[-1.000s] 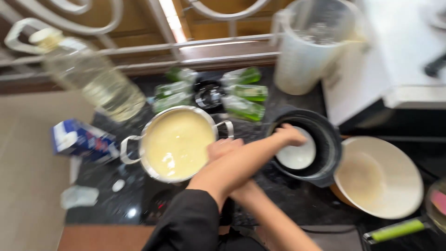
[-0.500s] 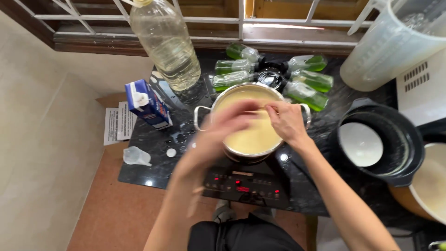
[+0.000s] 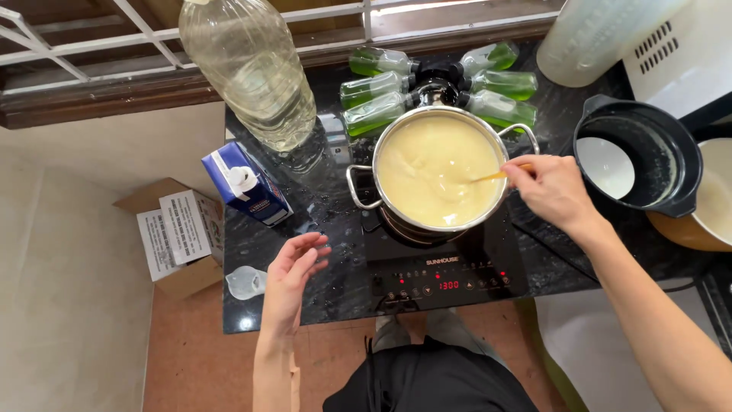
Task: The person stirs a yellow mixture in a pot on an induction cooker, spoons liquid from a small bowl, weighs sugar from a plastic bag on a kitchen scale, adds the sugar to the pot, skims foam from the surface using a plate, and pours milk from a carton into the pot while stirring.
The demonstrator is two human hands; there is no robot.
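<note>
A steel pot [image 3: 364,200] full of pale yellow cream stands on a black induction cooker [image 3: 446,278]. My right hand [image 3: 550,191] is at the pot's right rim, shut on a wooden utensil [image 3: 494,175] whose end dips into the cream. My left hand [image 3: 293,271] hovers open, palm up, over the dark counter to the left of the cooker and holds nothing.
A blue carton [image 3: 245,183] and a large clear bottle [image 3: 250,69] stand left of the pot. Green bottles [image 3: 374,91] lie behind it. A black pot [image 3: 671,164] with a white dish sits right, beside a tan pan [image 3: 698,229]. A cardboard box [image 3: 179,236] lies on the floor.
Both hands were over the pot; now my left hand has dropped back to the counter's left side and my right hand has shifted to the pot's right rim with the utensil.
</note>
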